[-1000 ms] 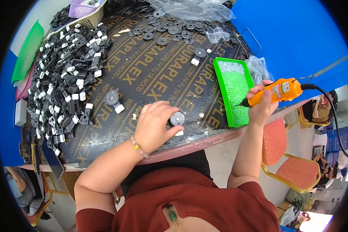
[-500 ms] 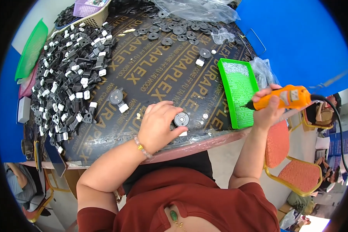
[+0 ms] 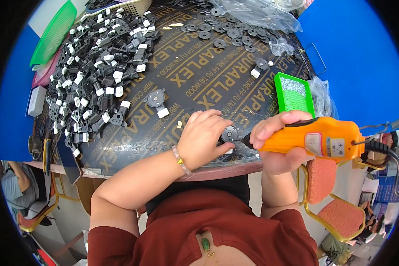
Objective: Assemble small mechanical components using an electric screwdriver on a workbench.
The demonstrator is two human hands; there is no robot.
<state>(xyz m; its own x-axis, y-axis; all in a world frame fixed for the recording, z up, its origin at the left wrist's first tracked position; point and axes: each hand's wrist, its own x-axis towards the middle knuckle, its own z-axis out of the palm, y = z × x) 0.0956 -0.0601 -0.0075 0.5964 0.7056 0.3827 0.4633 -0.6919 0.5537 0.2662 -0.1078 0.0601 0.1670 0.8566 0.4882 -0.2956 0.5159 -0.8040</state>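
Observation:
My left hand [image 3: 204, 138] holds a small round black disc part [image 3: 229, 133] against the table near its front edge, the thumb and fingers closed on its sides. A bit of white shows under the thumb. Wrapped in my right hand [image 3: 283, 153] is an orange electric screwdriver [image 3: 317, 138] with a black cord. Lying almost level, it points left, and its bit reaches the right side of the disc; whether they touch I cannot tell. Left of my hands lies another black disc assembly [image 3: 155, 99] with a white end, and a similar one [image 3: 262, 64] sits farther back.
A heap of black parts with white ends [image 3: 97, 75] covers the left side. Loose black discs [image 3: 233, 33] and clear plastic bags [image 3: 261, 13] lie at the back. A green tray [image 3: 293, 105] of small metal pieces stands right. A phone [image 3: 69, 164] overhangs the front edge.
My right hand has brought the screwdriver left from over the green tray to the disc. My left hand still holds the disc. The whole view has shifted a little.

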